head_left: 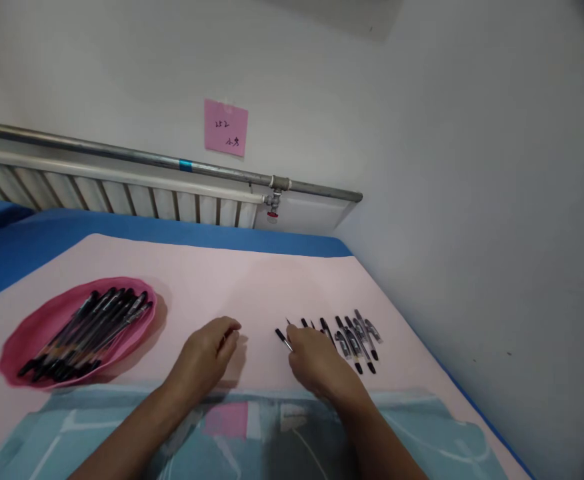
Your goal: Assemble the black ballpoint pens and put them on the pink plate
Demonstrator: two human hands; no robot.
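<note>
Your left hand (209, 350) is hovering over the pink tabletop (257, 280), thumb and fingers curving slightly apart. Your right hand (315, 357) is covering part of a black-ended pen (283, 339); I cannot tell whether it is pinching it. Loose pen parts (355, 340) are lying just right; black-capped pens (92, 333) are filling a pink tray (37, 327), any print looking unreadable. A wall note (226, 127) is showing "252" above handwritten characters.
</note>
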